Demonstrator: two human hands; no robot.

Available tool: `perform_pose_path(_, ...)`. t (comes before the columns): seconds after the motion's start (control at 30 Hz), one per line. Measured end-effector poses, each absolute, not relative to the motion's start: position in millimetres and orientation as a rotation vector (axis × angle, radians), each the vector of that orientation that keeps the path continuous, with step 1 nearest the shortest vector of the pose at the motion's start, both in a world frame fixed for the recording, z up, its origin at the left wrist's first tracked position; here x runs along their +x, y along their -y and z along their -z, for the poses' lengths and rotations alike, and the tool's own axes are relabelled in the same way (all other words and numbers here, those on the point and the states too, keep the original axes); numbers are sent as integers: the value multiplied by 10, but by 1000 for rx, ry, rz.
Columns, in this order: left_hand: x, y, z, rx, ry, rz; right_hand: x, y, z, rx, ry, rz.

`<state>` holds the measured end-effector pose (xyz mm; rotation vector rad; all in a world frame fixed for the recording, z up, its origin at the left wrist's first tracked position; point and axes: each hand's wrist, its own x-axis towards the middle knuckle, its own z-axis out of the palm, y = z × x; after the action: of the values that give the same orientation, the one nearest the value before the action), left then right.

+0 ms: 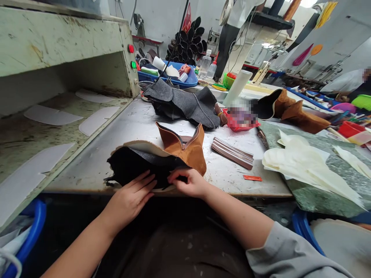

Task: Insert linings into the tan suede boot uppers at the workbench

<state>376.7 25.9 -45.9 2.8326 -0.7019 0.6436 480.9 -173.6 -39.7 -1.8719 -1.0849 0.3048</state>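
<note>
A brown boot upper with black lining and an opened zip lies on the metal worktop in front of me. My left hand rests flat on the black lining with its fingers stretched out. Close to the right of it, my right hand has thumb and forefinger bent together at the lining's near edge. Whatever sits between those fingertips is hidden or too small to make out. Beyond the upper lies a pile of dark grey felt-like pieces. A stack of brown strips is to the right.
On the left stands a metal oven-like box with white shaped pieces inside. A red basket, an orange-red strip and a green stone slab with cream pieces are on the right. Blue tubs flank the table below.
</note>
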Motion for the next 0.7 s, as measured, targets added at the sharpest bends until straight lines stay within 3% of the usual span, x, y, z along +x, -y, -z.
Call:
perform_pose_path(0.2, 3706, -246, 493, 2948, 843, -574, 4780, 1789, 400, -2049, 1318, -244)
perform_pose_path(0.37, 3715, -255, 483, 2968, 844, -550, 4808, 1844, 416, -1901, 1500, -167)
perform_pose_path(0.5, 3719, -239, 504, 2982, 808, -511, 4816, 1912, 388, -1846, 1317, -325)
perform_pose_path(0.7, 3590, -140, 369, 2894, 751, -669, 4798, 1905, 310, -1888, 998, -299)
